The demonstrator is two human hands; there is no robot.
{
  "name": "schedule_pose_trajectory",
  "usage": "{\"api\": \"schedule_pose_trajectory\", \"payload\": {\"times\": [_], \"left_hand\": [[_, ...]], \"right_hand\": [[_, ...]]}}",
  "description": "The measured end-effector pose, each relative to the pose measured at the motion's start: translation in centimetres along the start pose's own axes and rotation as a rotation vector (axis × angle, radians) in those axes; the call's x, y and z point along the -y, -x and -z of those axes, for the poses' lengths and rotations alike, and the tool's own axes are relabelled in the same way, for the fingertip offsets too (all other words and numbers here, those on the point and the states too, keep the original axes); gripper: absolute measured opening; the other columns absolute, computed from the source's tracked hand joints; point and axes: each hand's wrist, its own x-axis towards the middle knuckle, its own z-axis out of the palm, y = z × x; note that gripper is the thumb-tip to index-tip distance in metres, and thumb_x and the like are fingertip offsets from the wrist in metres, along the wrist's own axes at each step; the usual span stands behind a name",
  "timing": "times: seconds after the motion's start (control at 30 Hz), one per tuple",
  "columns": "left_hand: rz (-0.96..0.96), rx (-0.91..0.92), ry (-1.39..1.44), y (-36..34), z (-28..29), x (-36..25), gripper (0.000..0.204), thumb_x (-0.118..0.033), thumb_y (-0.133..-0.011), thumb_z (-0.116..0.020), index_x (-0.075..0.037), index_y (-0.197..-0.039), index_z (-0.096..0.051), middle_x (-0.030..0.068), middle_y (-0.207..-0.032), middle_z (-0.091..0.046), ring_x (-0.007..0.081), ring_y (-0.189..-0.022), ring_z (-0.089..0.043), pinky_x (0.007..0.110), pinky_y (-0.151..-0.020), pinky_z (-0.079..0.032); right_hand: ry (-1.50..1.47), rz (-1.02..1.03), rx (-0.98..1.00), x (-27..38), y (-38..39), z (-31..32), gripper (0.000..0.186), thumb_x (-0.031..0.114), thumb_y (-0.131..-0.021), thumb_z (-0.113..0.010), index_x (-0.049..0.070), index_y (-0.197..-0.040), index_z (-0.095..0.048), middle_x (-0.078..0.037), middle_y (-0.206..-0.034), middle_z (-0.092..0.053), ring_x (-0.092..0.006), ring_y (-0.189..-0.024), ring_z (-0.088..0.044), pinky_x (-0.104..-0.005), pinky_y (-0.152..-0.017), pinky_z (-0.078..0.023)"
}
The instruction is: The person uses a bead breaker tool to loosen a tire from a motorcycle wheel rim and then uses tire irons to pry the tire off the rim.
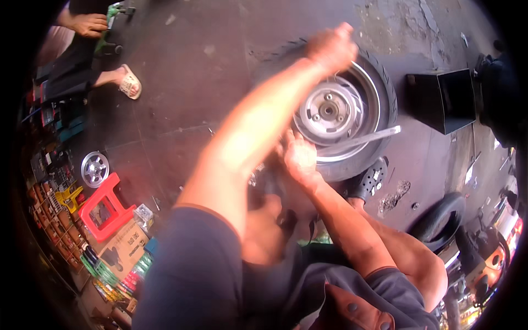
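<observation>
A motorcycle wheel [329, 110] with a silver hub and rim lies flat on the floor, a black tire [389, 91] around it. My left hand [331, 49] is over the tire's far side, blurred and closed like a fist; whatever it may hold cannot be made out. At the near left edge of the wheel, my right hand [300, 157] is closed around one end of a flat metal tire lever [360, 141]. The lever lies across the near part of the rim and tire, its free end pointing right.
A black open box [443, 102] stands right of the wheel. A loose tire [440, 220] lies at lower right, near an orange machine [487, 264]. On the left are a red plastic stool [104, 209], a small wheel [95, 169], cardboard [124, 247] and another person's sandalled foot [130, 82].
</observation>
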Motion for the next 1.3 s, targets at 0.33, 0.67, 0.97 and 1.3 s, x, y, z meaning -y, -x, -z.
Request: {"api": "schedule_pose_trajectory", "payload": {"times": [0.33, 0.67, 0.97, 1.3], "left_hand": [[0.454, -0.108, 0.106, 0.8, 2.4, 13.0, 0.046, -0.031, -0.084, -0.063, 0.001, -0.116, -0.056, 0.0271, -0.114, -0.063, 0.0422, -0.112, -0.059, 0.047, -0.094, -0.047], [0.627, -0.337, 0.213, 7.5, 3.3, 15.1, 0.046, -0.028, -0.085, -0.061, 0.011, -0.111, -0.059, 0.033, -0.11, -0.063, 0.0431, -0.11, -0.061, 0.044, -0.093, -0.048], [1.212, -0.567, 1.033, 21.9, 2.3, 13.1, 0.031, -0.032, -0.094, -0.057, -0.009, -0.076, -0.048, -0.0029, -0.047, -0.032, 0.0098, -0.034, -0.033, 0.028, -0.032, -0.025], [1.364, -0.667, 1.148, 25.8, 2.0, 13.0, 0.026, -0.028, -0.095, -0.058, -0.005, -0.093, -0.047, 0.0022, -0.058, -0.043, 0.0135, -0.037, -0.04, 0.031, -0.033, -0.032]], "right_hand": [[0.045, -0.321, -0.956, -7.1, 3.8, 5.8, 0.047, 0.023, -0.085, -0.072, -0.003, -0.119, -0.053, -0.02, -0.116, -0.055, -0.0358, -0.113, -0.049, -0.0465, -0.097, -0.036], [-0.374, -0.595, -0.63, -16.4, -2.4, 11.9, 0.111, 0.065, -0.075, -0.071, -0.014, -0.142, -0.031, -0.033, -0.139, -0.043, -0.0385, -0.132, -0.042, -0.0409, -0.111, -0.03], [0.036, -0.444, -0.525, -17.5, -9.0, 16.8, 0.103, 0.07, -0.073, -0.068, 0.001, -0.144, -0.038, -0.027, -0.142, -0.042, -0.0406, -0.132, -0.041, -0.0464, -0.109, -0.034], [0.361, 0.254, -0.026, -7.3, 5.0, 7.6, 0.072, 0.047, -0.07, -0.078, 0.006, -0.126, -0.055, -0.012, -0.112, -0.057, -0.0314, -0.11, -0.051, -0.0467, -0.101, -0.035]]}}
